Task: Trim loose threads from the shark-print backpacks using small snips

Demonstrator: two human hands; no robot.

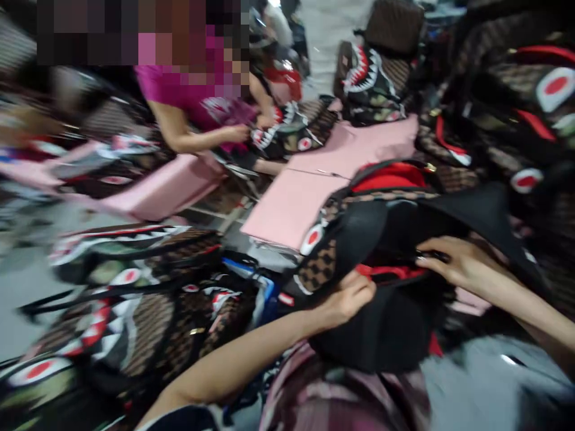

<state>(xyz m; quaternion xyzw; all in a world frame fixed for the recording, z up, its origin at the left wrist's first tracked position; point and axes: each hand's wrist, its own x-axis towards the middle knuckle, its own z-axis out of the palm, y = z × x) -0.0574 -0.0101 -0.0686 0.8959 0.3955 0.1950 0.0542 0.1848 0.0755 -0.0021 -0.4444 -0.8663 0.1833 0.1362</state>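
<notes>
A backpack (377, 323) with black panels, brown checks and red edging lies across my lap, its mouth gaping. My left hand (350, 299) is closed on the red-trimmed edge of its opening. On the other side, my right hand (451, 260) is pinched around a small, dark, glossy piece at the opening; blur keeps me from telling what it is. A black flap (471, 209) stands up behind the right hand. The inside of the backpack is mostly hidden in shadow.
Shark-mouth backpacks (153, 329) are heaped at my left, with more backpacks (530, 120) piled at the right. A pink-topped table (296, 203) lies ahead. Beyond it, a person in a magenta shirt (224, 114) handles another backpack (291, 131).
</notes>
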